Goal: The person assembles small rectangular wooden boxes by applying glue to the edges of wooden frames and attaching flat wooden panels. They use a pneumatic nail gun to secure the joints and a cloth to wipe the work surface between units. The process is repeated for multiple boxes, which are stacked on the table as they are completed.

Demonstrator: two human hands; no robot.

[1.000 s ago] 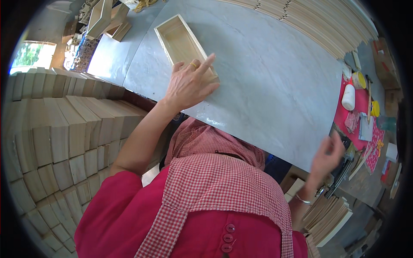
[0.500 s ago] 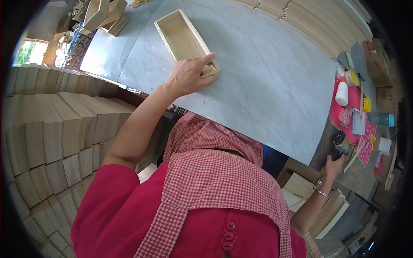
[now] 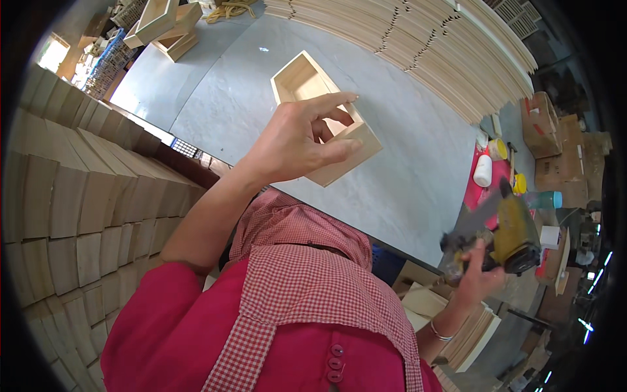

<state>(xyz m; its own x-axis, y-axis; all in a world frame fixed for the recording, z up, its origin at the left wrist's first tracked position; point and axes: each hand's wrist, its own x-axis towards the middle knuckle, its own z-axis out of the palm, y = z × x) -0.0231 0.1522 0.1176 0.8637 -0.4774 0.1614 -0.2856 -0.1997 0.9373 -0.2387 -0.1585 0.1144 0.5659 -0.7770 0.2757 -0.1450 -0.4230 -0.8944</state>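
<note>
View: single head-worn fisheye, no second view
Facing: steeply down over the person's chest toward the grey table [image 3: 418,163]
Nearness: close; left hand [image 3: 297,140] and wooden box [image 3: 324,117] fill centre
Rim: straight edges bend, corners black

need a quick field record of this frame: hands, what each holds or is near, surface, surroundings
left hand: raised above the near end of the open wooden box, fingers curled, holding nothing; contact with the box cannot be told
right hand: low at the right, gripping a yellow and black power tool, blurred
surface: grey tabletop, box lying on it
far edge: rows of thin wooden slats
left side: stacked wooden blocks
right side: white bottle on a red mat
top left: more wooden boxes
</note>
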